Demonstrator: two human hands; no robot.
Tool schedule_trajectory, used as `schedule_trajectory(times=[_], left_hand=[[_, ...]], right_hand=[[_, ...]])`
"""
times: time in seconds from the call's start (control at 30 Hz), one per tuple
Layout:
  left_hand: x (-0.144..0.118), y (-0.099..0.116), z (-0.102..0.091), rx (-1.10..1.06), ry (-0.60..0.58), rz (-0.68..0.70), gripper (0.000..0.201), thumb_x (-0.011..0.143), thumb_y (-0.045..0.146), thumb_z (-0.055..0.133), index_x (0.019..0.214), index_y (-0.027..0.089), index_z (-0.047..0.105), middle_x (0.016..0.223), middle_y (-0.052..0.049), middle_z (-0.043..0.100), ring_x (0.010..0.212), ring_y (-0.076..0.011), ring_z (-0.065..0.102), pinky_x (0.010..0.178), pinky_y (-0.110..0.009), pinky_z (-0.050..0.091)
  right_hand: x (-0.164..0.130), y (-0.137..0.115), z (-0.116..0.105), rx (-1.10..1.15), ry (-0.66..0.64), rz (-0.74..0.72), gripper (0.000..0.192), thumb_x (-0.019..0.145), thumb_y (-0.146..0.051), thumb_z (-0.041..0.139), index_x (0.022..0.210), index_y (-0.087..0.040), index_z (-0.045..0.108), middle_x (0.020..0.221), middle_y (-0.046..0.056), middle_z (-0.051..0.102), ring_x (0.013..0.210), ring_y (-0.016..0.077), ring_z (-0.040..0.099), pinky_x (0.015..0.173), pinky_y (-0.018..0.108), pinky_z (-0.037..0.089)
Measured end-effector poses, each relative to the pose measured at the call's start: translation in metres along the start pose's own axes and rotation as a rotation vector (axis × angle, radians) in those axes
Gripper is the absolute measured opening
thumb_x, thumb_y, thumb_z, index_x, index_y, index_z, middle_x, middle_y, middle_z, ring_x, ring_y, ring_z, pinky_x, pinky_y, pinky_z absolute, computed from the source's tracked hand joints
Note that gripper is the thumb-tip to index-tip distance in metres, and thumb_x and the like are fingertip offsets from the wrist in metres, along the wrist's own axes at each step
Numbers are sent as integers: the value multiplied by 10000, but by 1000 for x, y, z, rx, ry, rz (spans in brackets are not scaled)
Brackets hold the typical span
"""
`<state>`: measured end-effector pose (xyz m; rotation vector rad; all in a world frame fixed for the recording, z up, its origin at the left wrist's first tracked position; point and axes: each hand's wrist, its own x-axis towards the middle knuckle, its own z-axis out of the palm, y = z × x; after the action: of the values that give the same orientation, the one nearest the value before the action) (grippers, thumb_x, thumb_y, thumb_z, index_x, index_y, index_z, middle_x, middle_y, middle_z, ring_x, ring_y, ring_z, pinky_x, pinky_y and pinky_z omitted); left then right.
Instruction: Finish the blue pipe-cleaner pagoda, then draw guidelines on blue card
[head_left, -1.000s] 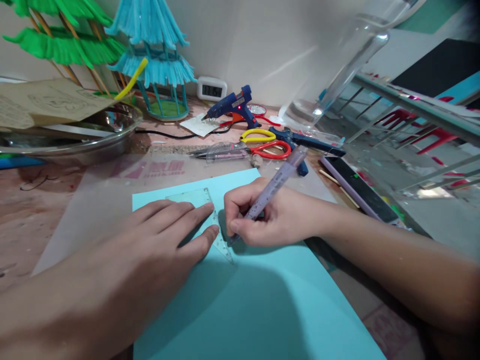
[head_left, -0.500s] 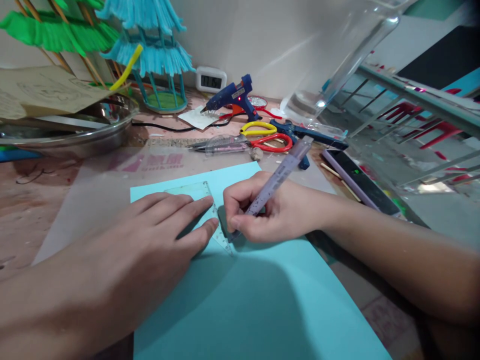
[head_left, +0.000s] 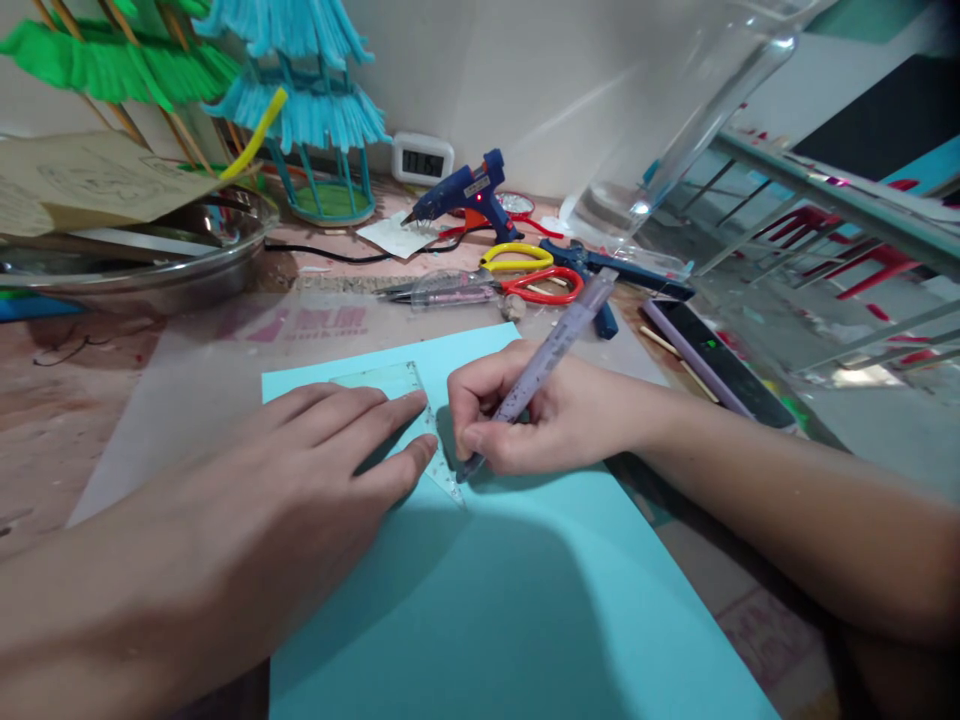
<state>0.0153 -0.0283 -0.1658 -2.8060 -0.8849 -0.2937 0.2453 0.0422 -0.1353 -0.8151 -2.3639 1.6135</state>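
Observation:
A sheet of light blue paper (head_left: 465,610) lies before me on the table. My left hand (head_left: 330,450) rests flat over a clear set square (head_left: 444,476), its fingers stretched and pressing the plastic onto the paper. Much of the set square is hidden under that hand. My right hand (head_left: 525,410) is closed around a pale purple pen (head_left: 551,350), which leans up and to the right. The pen's tip meets the paper right beside the marked edge of the set square, near its lower corner.
Behind the paper lie red and yellow scissors (head_left: 551,285) and a blue glue gun (head_left: 469,190). A metal bowl (head_left: 240,250) stands left, near a blue fringed tower (head_left: 322,120). A small clock (head_left: 422,160) is by the wall; a phone (head_left: 724,365) lies right.
The pen's upper end has tipped slightly to the left and my right hand has shifted very little. The left hand and set square have stayed in place.

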Motion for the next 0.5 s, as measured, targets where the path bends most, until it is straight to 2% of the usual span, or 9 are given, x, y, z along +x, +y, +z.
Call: schedule_trajectory(times=[0.2,0.5], left_hand=[[-2,0,-1,-20,-10,-21,438,843,94,436,1241,157,609,1286,-166,632,1087,-311,608,855,-486,527],[-1,0,1,-26,5,-28,399,858,138,450,1220,161,615,1267,-149,634,1072,-301,599,865,-457,495]], right_hand=[[0,0,0,78,5,25,60,758,-118,555,710,-155,555,625,-48,559,559,59,491,483,144,392],[-2,-1,1,36,-37,32,54,752,-142,584,704,-159,566,608,-53,517,568,67,473,493,154,376]])
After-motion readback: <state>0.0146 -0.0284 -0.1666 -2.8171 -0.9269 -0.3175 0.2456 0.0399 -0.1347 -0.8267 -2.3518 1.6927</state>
